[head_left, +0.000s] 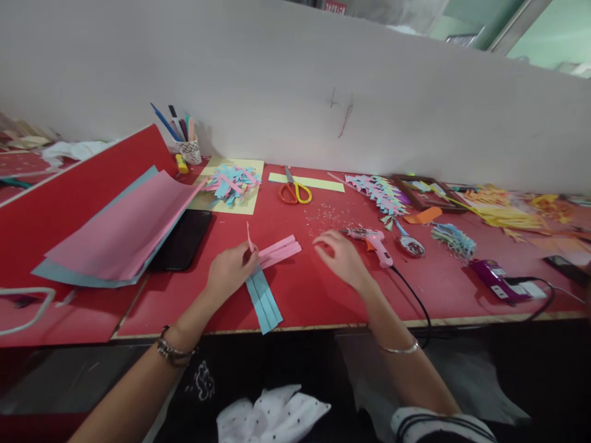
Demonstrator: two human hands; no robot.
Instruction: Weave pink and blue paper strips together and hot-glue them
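My left hand is closed on a thin pink paper strip that stands up from the fingers. Right under that hand lie pink paper strips pointing right and blue paper strips reaching toward the table's front edge. Over the red tabletop, my right hand has its thumb and fingers apart with nothing between them. Just beyond it lies a pink glue gun with a black cord. Yellow-and-red-handled scissors rest farther back, on a pale yellow strip.
Cut paper pieces are heaped on a yellow sheet at the back. Pink and blue sheets lean at left over a black phone. A pen cup stands by the wall. Fringed paper and a purple device lie right.
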